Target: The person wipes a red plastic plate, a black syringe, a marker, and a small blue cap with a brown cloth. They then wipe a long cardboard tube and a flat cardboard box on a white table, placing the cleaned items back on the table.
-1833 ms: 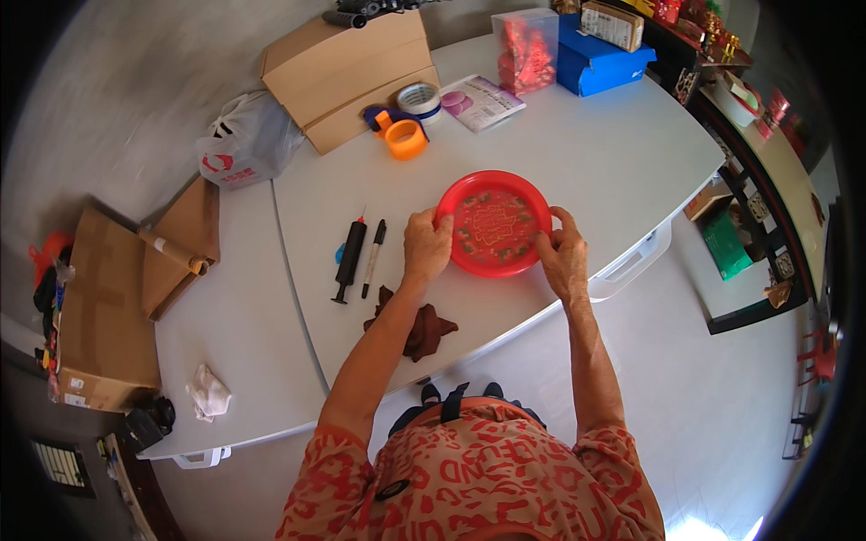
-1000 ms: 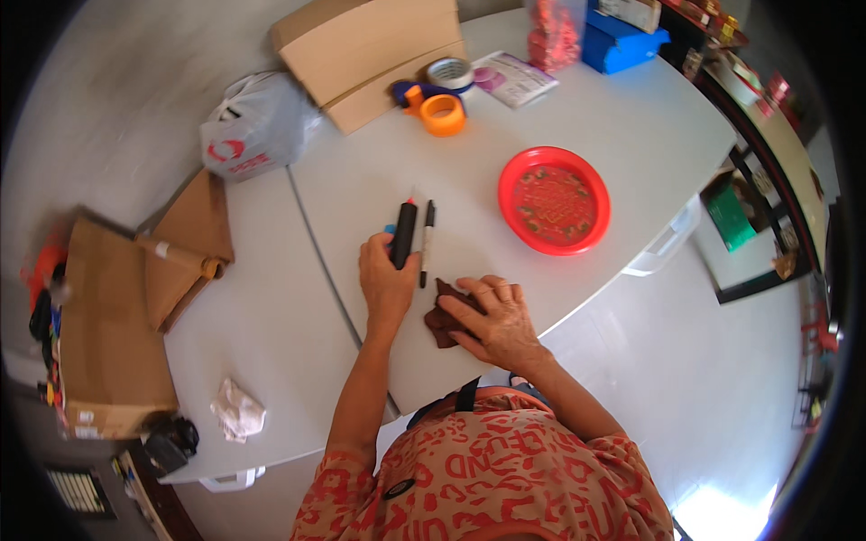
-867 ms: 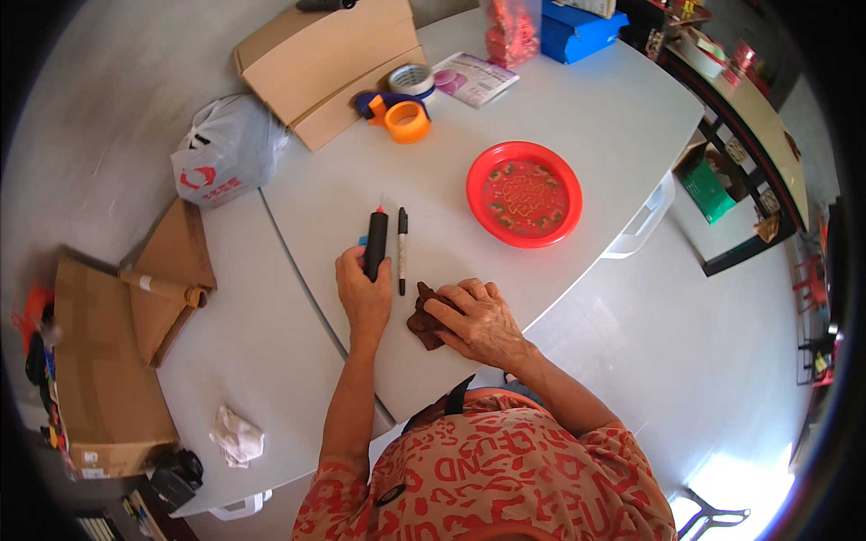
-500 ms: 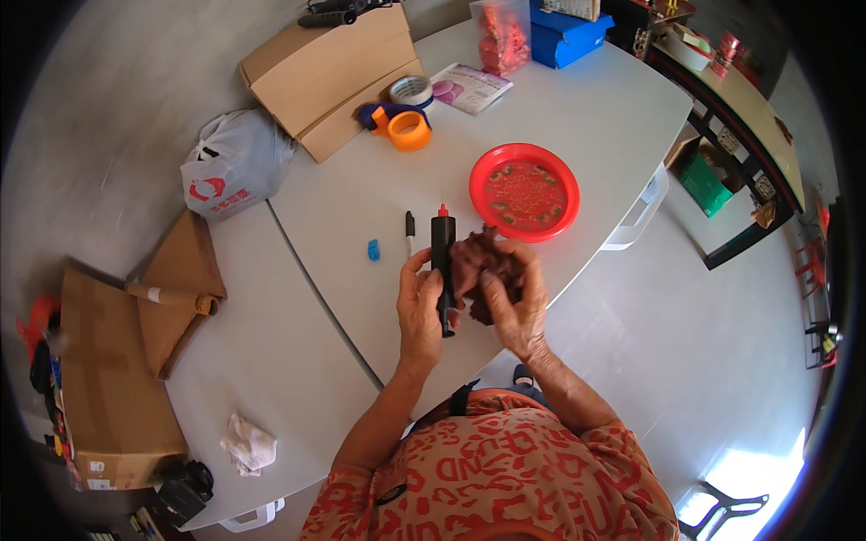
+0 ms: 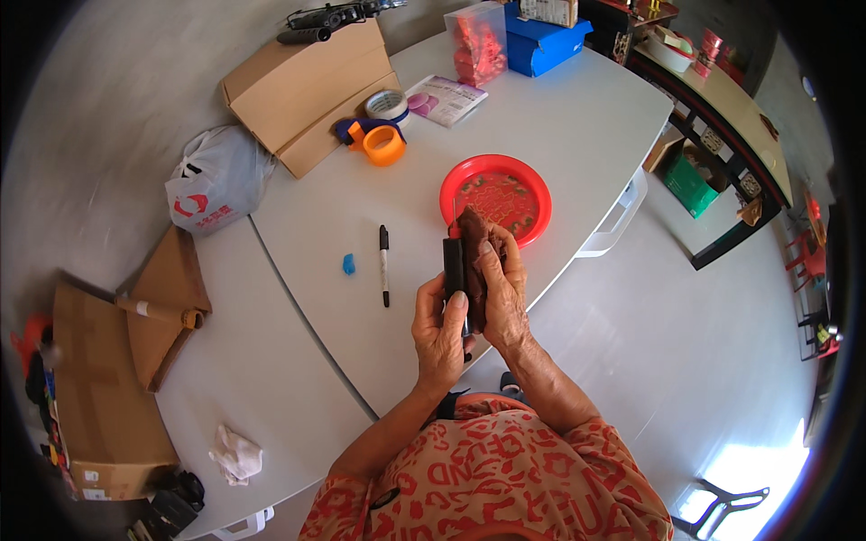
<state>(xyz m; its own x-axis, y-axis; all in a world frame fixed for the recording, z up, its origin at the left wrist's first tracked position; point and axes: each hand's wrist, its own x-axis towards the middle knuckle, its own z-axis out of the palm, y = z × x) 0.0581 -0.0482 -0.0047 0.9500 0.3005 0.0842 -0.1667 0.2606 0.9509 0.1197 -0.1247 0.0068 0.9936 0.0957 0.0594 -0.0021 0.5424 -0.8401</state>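
In my left hand point(image 5: 440, 341) is a black tube with a red tip, which looks like a hand pump point(image 5: 454, 266). It points away from me, with my fingers wrapped round its near part. My right hand point(image 5: 507, 302) is closed on a crumpled dark maroon cloth point(image 5: 472, 257), pressed against the pump's right side and partly covering its red end. The thin needle at the pump's tip is hard to make out now. Just beyond my hands stands a red round tray point(image 5: 544, 194). To their left lie a black-and-white marker point(image 5: 385, 264) and a small blue piece point(image 5: 349, 263).
Orange tape point(image 5: 384, 145), a white tape roll point(image 5: 387, 105) and an open cardboard box point(image 5: 316, 86) sit toward the back. A clear bin point(image 5: 475, 45) and blue box point(image 5: 545, 43) stand farther off. At left are a plastic bag point(image 5: 216, 180), a large carton point(image 5: 108, 388) and a white cloth point(image 5: 236, 454).
My right hand has brought the maroon cloth against the pump, over its red tip. The pump has come off the marker, which now shows whole. The whole view has shifted slightly.
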